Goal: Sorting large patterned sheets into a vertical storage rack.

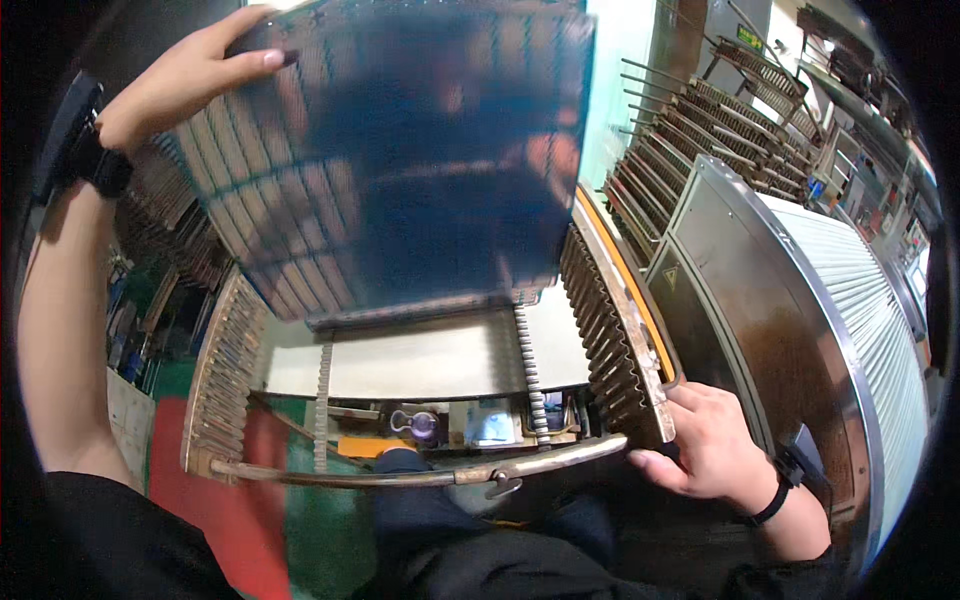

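Note:
My left hand (185,85), raised at the upper left, is closed on the top left edge of a large dark blue glossy panel (430,170), thumb on its face. Gold-toned rectangular patterns show along the panel's left side. Its lower edge is between the toothed sides of a metal rack (222,380), which has a round front bar (390,478). My right hand (712,445) is closed around the near corner of the rack's right toothed side; part of its fingers is hidden behind it. A pale flat board (425,355) shows inside the rack below the panel.
At my right is a steel machine (770,330) with a slatted pale top (840,260). More toothed racks (700,135) stand stacked behind it. Beneath the rack are a purple-lidded container (424,426) and an orange item (372,446). Red matting (185,490) covers floor at the left.

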A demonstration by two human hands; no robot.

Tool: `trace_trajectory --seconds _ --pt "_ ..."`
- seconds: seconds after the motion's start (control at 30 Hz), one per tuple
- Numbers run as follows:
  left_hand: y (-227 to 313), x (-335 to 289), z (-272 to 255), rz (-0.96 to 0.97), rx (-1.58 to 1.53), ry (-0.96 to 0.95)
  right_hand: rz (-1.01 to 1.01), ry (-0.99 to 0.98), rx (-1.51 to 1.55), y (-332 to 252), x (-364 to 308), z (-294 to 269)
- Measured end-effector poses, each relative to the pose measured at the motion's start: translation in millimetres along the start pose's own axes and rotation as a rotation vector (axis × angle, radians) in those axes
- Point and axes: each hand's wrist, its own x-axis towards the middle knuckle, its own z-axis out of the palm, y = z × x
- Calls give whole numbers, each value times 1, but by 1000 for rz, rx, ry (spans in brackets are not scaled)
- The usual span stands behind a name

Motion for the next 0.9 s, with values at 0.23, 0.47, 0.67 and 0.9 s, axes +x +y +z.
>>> trace_trajectory --seconds 0.23,0.47,0.67,0.9 --pt "13 -8 19 123 -24 195 -1 -18 -12 5 2 -1" --pt "2 33 13 160 27 181 -69 13 -38 1 1 -8" --pt "9 32 13 195 -54 200 -85 -64 36 6 5 -6" --pt "7 11 39 102 -168 282 -48 -100 55 5 5 -8"
